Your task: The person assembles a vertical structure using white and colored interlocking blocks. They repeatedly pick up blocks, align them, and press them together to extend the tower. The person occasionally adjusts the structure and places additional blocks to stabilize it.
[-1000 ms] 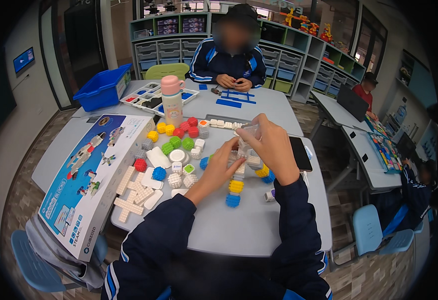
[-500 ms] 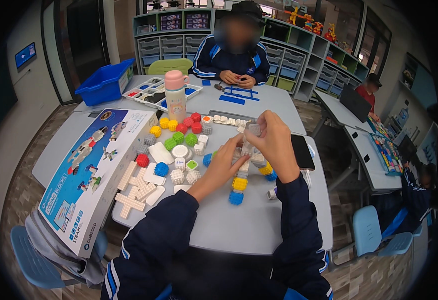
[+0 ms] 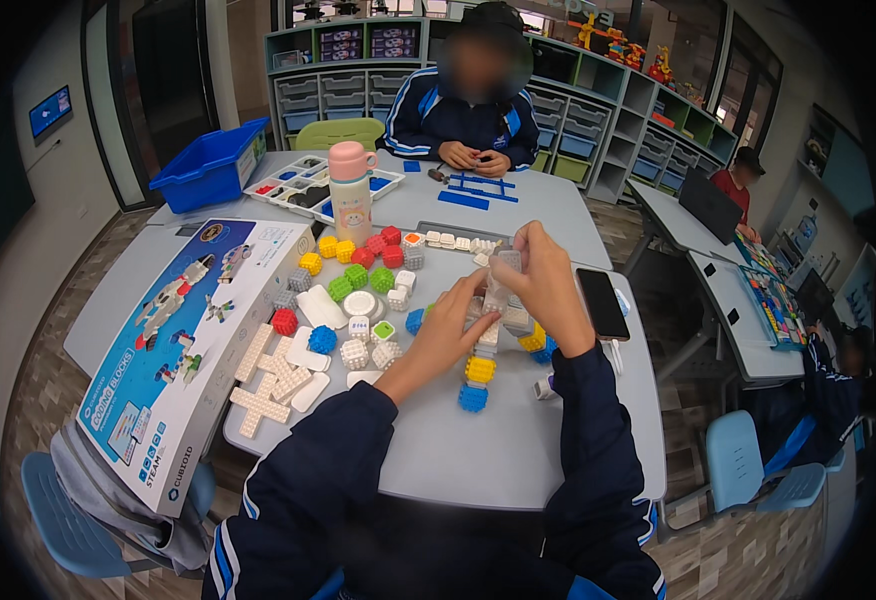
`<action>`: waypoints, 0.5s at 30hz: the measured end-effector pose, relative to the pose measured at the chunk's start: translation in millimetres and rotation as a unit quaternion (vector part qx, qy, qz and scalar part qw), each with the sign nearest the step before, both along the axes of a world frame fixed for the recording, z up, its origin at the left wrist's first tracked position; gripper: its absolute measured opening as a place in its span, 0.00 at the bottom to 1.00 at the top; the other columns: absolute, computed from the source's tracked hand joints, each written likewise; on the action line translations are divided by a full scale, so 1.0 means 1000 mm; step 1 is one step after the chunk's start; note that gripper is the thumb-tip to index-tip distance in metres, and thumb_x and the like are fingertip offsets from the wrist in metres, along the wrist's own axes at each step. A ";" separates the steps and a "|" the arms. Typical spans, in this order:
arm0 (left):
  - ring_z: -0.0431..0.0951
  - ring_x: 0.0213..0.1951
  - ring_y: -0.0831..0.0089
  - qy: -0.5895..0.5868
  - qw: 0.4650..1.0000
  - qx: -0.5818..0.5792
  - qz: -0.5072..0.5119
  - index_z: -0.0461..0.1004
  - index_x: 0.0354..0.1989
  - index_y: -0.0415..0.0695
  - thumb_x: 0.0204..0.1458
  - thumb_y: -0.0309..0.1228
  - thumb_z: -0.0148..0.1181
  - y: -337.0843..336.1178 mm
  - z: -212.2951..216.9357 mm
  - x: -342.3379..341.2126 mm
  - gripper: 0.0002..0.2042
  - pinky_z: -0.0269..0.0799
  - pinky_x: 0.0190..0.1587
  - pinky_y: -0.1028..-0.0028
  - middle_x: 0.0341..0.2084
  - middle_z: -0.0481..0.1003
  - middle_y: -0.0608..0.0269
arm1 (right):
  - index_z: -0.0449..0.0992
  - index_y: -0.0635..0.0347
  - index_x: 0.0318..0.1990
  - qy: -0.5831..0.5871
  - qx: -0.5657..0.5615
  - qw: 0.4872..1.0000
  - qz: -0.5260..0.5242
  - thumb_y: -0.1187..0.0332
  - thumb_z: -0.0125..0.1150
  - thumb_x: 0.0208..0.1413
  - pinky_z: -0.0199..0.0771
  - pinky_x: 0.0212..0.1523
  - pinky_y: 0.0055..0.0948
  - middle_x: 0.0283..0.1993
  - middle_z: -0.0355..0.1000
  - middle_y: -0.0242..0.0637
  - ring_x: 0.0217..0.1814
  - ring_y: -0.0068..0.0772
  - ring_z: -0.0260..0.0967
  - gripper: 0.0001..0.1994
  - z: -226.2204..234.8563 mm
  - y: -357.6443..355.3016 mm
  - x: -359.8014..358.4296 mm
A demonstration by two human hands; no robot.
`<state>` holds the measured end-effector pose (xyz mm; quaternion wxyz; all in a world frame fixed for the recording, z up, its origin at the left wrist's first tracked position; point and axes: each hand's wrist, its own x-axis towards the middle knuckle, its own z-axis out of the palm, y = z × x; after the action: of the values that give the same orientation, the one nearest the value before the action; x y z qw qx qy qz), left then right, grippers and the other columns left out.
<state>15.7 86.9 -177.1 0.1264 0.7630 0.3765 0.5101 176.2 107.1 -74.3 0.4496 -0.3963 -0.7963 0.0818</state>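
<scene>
A model built of studded cube blocks (image 3: 480, 369) stands in front of me, with white and grey blocks on top and yellow and blue ones lower down. My left hand (image 3: 443, 338) is closed round its left side, thumb pressed on the white part. At its top, the thumb and fingers of my right hand (image 3: 550, 285) pinch a pale, see-through grey block (image 3: 504, 272). That block touches the model or sits just above it; my fingers hide the join. A second yellow block (image 3: 532, 340) shows below my right hand.
Left of my hands lie loose cubes, such as a green one (image 3: 341, 288), and white studded plates (image 3: 261, 405). A bottle (image 3: 351, 205), a blue bin (image 3: 208, 170) and a large box (image 3: 188, 340) stand beyond. A phone (image 3: 603, 303) lies right. Opposite, a person handles small parts.
My right hand and the pale block have shifted very slightly. The grip of both hands on the model stays the same.
</scene>
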 end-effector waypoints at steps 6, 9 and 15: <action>0.75 0.56 0.56 -0.001 1.000 -0.001 0.005 0.58 0.68 0.40 0.58 0.33 0.64 0.000 -0.001 0.000 0.31 0.70 0.58 0.63 0.54 0.72 0.47 | 0.66 0.63 0.36 -0.034 0.024 0.999 -0.018 0.64 0.70 0.51 0.71 0.36 0.37 0.34 0.68 0.45 0.33 0.46 0.70 0.17 0.003 -0.003 0.001; 0.75 0.56 0.56 -0.005 1.000 -0.002 0.003 0.58 0.68 0.39 0.58 0.33 0.64 0.003 -0.003 0.000 0.32 0.70 0.57 0.63 0.54 0.72 0.47 | 0.67 0.63 0.37 -0.046 0.084 0.995 -0.017 0.64 0.72 0.49 0.72 0.36 0.38 0.35 0.67 0.43 0.35 0.45 0.70 0.18 0.007 -0.007 0.002; 0.75 0.55 0.53 -0.013 1.000 0.003 0.002 0.58 0.67 0.39 0.55 0.35 0.67 0.003 0.000 -0.001 0.34 0.70 0.56 0.62 0.54 0.71 0.46 | 0.69 0.64 0.37 -0.066 0.190 0.980 -0.012 0.69 0.71 0.47 0.70 0.38 0.38 0.36 0.63 0.41 0.40 0.42 0.65 0.15 0.001 -0.008 -0.010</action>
<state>15.0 90.2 -177.1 0.1279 0.7559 0.3753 0.5209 166.3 99.2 -73.5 0.4641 -0.3176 -0.8205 -0.1023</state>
